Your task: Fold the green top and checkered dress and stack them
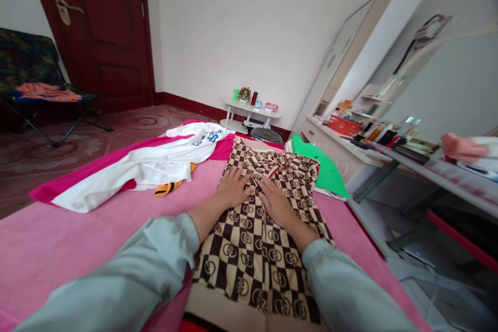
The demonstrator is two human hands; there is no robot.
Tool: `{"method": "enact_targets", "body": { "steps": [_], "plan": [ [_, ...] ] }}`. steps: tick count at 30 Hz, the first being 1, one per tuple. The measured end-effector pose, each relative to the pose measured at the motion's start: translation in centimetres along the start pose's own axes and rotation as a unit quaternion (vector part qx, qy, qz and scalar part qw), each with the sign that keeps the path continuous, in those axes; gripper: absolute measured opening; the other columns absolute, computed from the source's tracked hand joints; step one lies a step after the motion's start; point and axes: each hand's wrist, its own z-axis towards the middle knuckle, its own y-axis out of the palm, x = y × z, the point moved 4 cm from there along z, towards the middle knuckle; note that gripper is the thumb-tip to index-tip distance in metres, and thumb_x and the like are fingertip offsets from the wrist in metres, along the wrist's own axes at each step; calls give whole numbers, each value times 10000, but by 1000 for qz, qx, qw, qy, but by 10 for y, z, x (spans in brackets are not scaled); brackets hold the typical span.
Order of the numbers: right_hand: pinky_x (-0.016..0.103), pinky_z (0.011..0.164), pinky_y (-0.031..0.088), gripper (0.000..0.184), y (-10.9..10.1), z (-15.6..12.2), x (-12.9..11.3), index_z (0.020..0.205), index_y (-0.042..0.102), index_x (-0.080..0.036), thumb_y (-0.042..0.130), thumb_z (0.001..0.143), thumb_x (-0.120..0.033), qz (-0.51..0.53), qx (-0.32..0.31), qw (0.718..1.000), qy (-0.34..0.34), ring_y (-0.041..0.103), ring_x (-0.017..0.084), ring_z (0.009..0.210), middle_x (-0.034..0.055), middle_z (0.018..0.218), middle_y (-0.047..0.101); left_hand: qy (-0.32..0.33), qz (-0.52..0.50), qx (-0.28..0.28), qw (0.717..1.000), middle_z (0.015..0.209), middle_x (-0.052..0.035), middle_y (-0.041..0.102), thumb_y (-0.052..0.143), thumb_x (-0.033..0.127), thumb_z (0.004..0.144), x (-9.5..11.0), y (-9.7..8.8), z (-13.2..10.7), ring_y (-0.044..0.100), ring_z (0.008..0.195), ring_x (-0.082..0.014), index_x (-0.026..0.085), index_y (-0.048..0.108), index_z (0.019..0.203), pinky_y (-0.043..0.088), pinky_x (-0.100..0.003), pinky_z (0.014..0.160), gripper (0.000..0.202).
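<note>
A brown-and-cream checkered garment [249, 254] with a round printed motif lies spread on the pink bed cover [143, 233]. My left hand [234, 188] rests flat on its upper part, fingers stretched out. Close beside it, my right hand [275, 201] also lies flat on the cloth with its fingers extended. Toward the far end the fabric is bunched and a bit of red shows at an opening. To the left lies a white long-sleeved top [155, 162] with blue lettering, and a yellow-orange piece of cloth [169, 188] pokes out under it. A green garment [321, 166] lies at the right edge.
A low white table [249, 106] with small items stands by the far wall. On the right is a dressing table [350, 142] with a red basket [344, 125] and bottles. A folding chair [42, 88] holding orange cloth stands left, near the dark red door [101, 31].
</note>
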Motion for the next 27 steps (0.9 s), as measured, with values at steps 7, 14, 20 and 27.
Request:
{"method": "enact_targets", "body": {
  "steps": [7, 14, 20, 27],
  "plan": [
    [368, 1022, 392, 409, -12, -5, 0, 1294, 498, -154, 415, 916, -287, 32, 87, 995, 47, 508, 214, 1200, 122, 1319, 543, 40, -3, -18, 999, 1566, -90, 151, 264, 667, 886, -9, -8, -22, 110, 1432, -294, 256, 288, 1465, 145, -459, 1136, 710],
    [356, 976, 423, 289, -11, -6, 8, 1121, 622, -190, 462, 885, -242, 57, 110, 991, 60, 556, 201, 1125, 85, 1235, 602, 75, 11, -39, 996, 1559, -68, 177, 284, 626, 908, -33, -27, -70, 141, 1431, -254, 246, 314, 1457, 137, -437, 1149, 668],
    [357, 985, 422, 244, -10, -8, 17, 1010, 672, -199, 498, 840, -175, 94, 142, 984, 57, 571, 189, 1106, 66, 1197, 628, 86, 14, -3, 996, 1517, -48, 313, 366, 512, 927, -35, -35, -80, 280, 1386, -234, 230, 410, 1410, 211, -390, 1142, 561],
    [360, 991, 419, 240, -9, -9, 24, 940, 691, -203, 515, 799, -119, 137, 158, 976, 54, 586, 182, 1082, 55, 1153, 651, 91, 17, 10, 996, 1499, -46, 350, 374, 511, 922, -34, -36, -79, 329, 1362, -236, 218, 451, 1385, 237, -373, 1140, 553]
  ]
}}
